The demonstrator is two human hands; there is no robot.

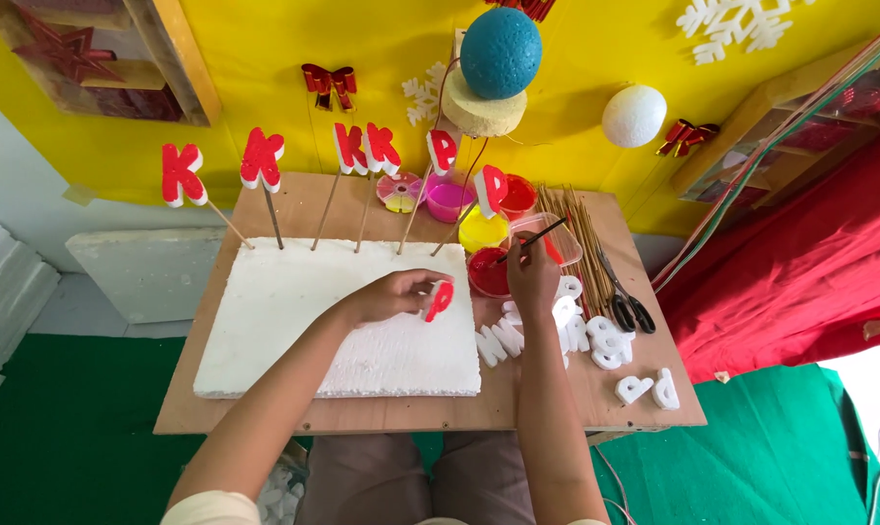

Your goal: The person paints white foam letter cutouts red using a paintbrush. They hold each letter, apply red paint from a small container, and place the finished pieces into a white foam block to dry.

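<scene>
While the head camera looks straight down at the small wooden table [265, 420], here is the call:

Head view, cups: red paint cup [488, 273] just under the brush tip, holding red paint; yellow cup [482, 231] behind it with yellow paint; pink cup [448, 199] and another red cup [518, 194] further back, both filled with their colour.

Left hand: left hand [393, 295] curled around a red letter [440, 299], pinching it at the fingertips over the right edge of the white foam board [294, 321].

Letter direction: long axis tilted, top end leaning up and right toward the red paint cup, lower end down and left.

Right hand: right hand [532, 277] closed on a thin paintbrush [535, 238], handle slanting up to the right, tip down-left at the red paint cup.

Beside the hands: unpainted white letters [576, 331] heaped right of the board, scissors [629, 309] near them, wooden sticks [578, 228] lying lengthways toward the wall.

Back row: finished red letters on sticks [262, 158] stuck upright in the board's far edge.
</scene>
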